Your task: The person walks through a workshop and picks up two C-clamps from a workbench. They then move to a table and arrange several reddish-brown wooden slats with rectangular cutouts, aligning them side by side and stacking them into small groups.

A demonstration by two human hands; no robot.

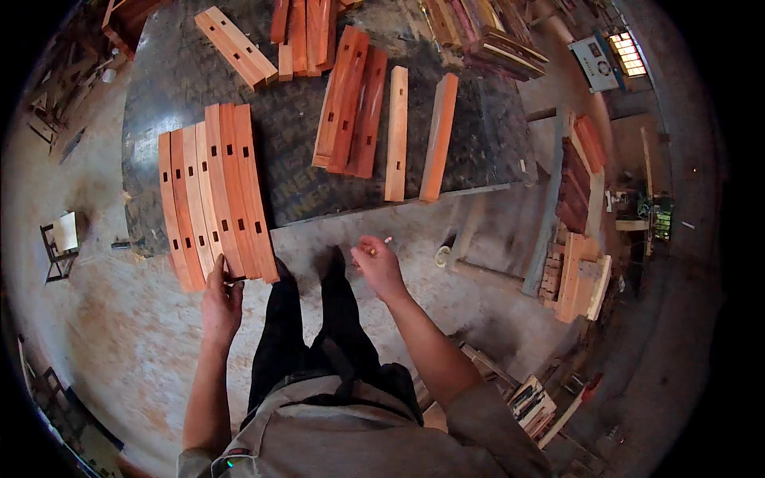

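Observation:
A row of several reddish wooden pieces (pixel 194 187) with small rectangular slots lies side by side at the left of the dark table, its near ends jutting past the edge. My left hand (pixel 221 311) is closed at the near end of one middle piece, index finger on top and thumb beside the end; its other fingers are hidden. Off the table's front edge, my right hand (pixel 378 269) is closed round a short thin stick with a white end (pixel 388 240), perhaps a cigarette. It touches none of the wood.
On the dark table (pixel 295 183) lie a stack of slotted reddish pieces (pixel 351 103), two single lengths (pixel 396 135) and a pale slotted pair (pixel 235 46). More timber (pixel 502 48) is piled at the far right. A rack of wooden parts (pixel 578 271) stands right; a small chair (pixel 60 239) stands left.

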